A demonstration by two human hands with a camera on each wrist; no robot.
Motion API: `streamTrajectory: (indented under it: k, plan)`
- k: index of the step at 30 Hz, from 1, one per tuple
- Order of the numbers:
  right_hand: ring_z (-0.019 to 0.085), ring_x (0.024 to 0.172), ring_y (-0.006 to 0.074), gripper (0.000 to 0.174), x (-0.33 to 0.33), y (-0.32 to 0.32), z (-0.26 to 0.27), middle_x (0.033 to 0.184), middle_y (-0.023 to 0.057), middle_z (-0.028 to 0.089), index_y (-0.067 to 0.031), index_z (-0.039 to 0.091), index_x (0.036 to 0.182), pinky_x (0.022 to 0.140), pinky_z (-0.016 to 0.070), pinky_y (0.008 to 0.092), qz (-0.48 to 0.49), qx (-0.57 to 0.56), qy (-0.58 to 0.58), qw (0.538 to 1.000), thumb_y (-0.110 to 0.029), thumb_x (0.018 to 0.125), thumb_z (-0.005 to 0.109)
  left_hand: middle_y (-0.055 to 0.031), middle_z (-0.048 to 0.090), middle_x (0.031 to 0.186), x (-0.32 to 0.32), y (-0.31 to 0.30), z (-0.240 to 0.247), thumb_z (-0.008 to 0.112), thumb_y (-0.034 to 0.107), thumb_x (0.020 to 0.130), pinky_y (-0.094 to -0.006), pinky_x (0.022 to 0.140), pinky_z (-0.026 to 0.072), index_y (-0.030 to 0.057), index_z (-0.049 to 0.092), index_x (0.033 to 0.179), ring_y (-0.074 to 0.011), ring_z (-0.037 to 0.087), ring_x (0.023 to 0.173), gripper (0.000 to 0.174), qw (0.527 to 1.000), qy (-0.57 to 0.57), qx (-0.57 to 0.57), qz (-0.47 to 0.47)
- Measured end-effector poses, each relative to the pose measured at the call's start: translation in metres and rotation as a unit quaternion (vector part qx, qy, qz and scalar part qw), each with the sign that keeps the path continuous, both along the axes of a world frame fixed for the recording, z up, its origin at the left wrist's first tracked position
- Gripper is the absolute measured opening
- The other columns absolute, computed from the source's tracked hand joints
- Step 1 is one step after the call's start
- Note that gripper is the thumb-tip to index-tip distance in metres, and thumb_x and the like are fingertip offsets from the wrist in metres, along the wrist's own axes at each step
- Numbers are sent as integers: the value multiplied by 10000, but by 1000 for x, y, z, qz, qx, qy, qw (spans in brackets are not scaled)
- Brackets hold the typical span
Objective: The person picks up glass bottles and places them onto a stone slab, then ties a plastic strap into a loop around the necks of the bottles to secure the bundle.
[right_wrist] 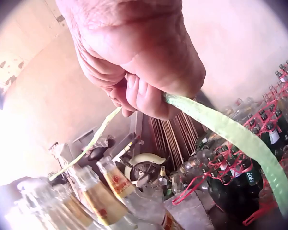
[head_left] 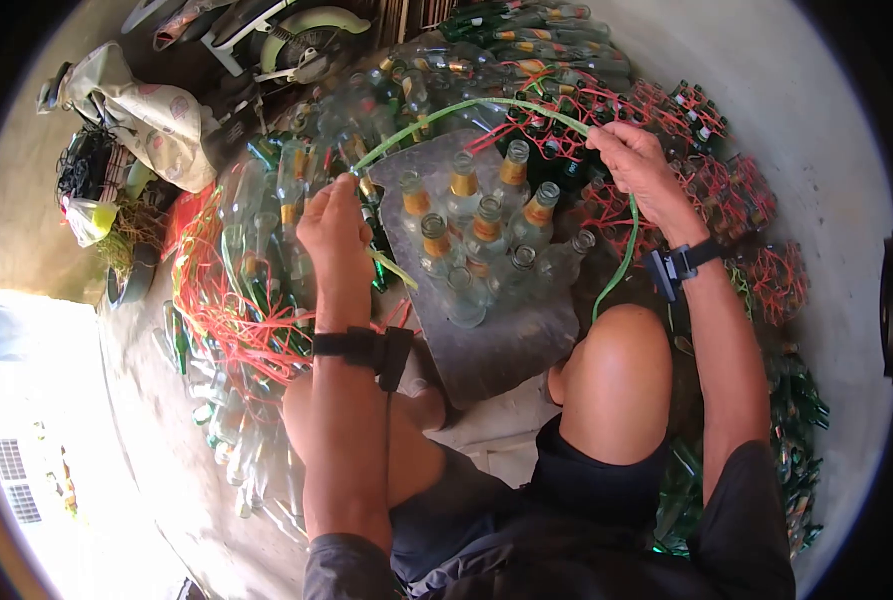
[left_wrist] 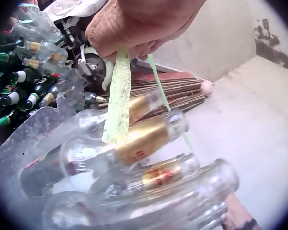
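A light green plastic strap (head_left: 486, 101) arches over a group of clear glass bottles (head_left: 486, 232) from one hand to the other. My left hand (head_left: 336, 232) grips it left of the bottles, and a short end sticks out below that fist. My right hand (head_left: 641, 172), raised at the right, grips the strap too; its tail hangs down toward the right knee. In the right wrist view the strap (right_wrist: 225, 127) passes through the curled fingers. Gold neck labels mark several of the bottles, which stand close together on a dark grey sheet (head_left: 516, 350); one at the right leans.
Red plastic strips (head_left: 256, 330) lie tangled over bottles at the left. Bundles of bottles tied with red strips (head_left: 656, 110) stand at the right. More loose bottles (head_left: 536, 45) are stacked behind. A motorcycle wheel (head_left: 311, 40) and a pale sack (head_left: 141, 110) are at the back left.
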State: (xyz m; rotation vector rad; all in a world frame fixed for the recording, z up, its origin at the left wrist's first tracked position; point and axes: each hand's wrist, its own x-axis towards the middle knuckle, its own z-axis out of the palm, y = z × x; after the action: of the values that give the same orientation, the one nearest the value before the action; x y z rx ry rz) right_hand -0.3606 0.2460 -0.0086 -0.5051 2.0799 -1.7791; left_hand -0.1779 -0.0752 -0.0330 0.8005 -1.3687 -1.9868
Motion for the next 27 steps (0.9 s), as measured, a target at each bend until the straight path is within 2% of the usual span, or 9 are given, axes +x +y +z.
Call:
streamTrajectory:
  k: [4, 6, 10, 11, 16, 22, 24, 25, 27]
  plan:
    - [363, 547, 24, 303, -17, -21, -45, 693, -70, 463, -59, 687, 893, 437, 238, 234, -1, 70, -11, 997, -348, 980, 659, 41, 491, 628, -2, -2, -40, 703, 199, 929, -236, 398, 293, -41, 697, 957, -46, 387, 458, 241, 997, -63, -33, 36]
    - [356, 547, 26, 302, -20, -25, -67, 689, -68, 464, -66, 687, 894, 439, 235, 238, 2, 110, -30, 994, -355, 976, 661, 94, 434, 620, 1, -1, -60, 698, 185, 939, -216, 413, 232, 35, 668, 941, -14, 340, 467, 154, 994, -99, 22, 31]
    - [333, 524, 29, 305, -16, -29, -100, 674, -63, 452, -73, 661, 852, 432, 222, 249, 14, 151, -72, 986, -349, 980, 651, 71, 468, 615, 13, 0, -100, 692, 181, 934, -222, 396, 231, 30, 692, 916, -25, 342, 434, 152, 989, -144, -20, 22]
    - [332, 519, 31, 310, -15, -29, -108, 673, -58, 460, -74, 631, 816, 429, 223, 250, 22, 144, -79, 986, -335, 982, 646, 53, 513, 626, 16, 1, -107, 694, 174, 904, -251, 443, 289, -19, 693, 812, -38, 409, 509, 214, 989, -146, -22, 27]
    - [365, 516, 38, 270, -7, -31, -135, 664, -47, 481, -63, 612, 792, 433, 245, 264, 43, 147, -94, 984, -252, 985, 599, 53, 545, 655, 30, 2, -139, 691, 178, 895, -277, 541, 342, -54, 699, 787, -58, 434, 602, 256, 980, -181, -76, 16]
    - [445, 496, 71, 133, -12, -33, -175, 694, -15, 545, -48, 694, 986, 406, 295, 271, 67, 192, -60, 977, -140, 905, 642, 10, 564, 635, 32, 10, -155, 650, 170, 885, -275, 545, 375, -87, 724, 868, -69, 485, 602, 268, 964, -215, -154, 0]
    - [602, 630, 134, 203, -12, -31, -181, 804, 38, 655, -35, 706, 1054, 508, 455, 320, 90, 222, -71, 968, -174, 913, 661, -38, 621, 647, 35, 12, -161, 646, 182, 875, -296, 585, 439, -75, 743, 920, -102, 559, 625, 278, 961, -235, -144, -5]
    - [602, 630, 134, 203, -19, -25, -200, 804, 38, 655, -35, 706, 1054, 508, 455, 320, 92, 222, -73, 968, -174, 913, 661, -63, 643, 658, 36, 11, -170, 647, 189, 868, -309, 615, 465, -66, 746, 919, -120, 585, 641, 279, 954, -245, -175, -6]
    - [682, 865, 186, 243, -26, -20, -230, 967, 79, 726, -12, 701, 1123, 741, 538, 360, 155, 189, 41, 969, -145, 931, 632, -133, 694, 701, 38, 11, -177, 650, 213, 846, -351, 699, 521, -39, 755, 910, -185, 657, 685, 281, 939, -281, -197, -16]
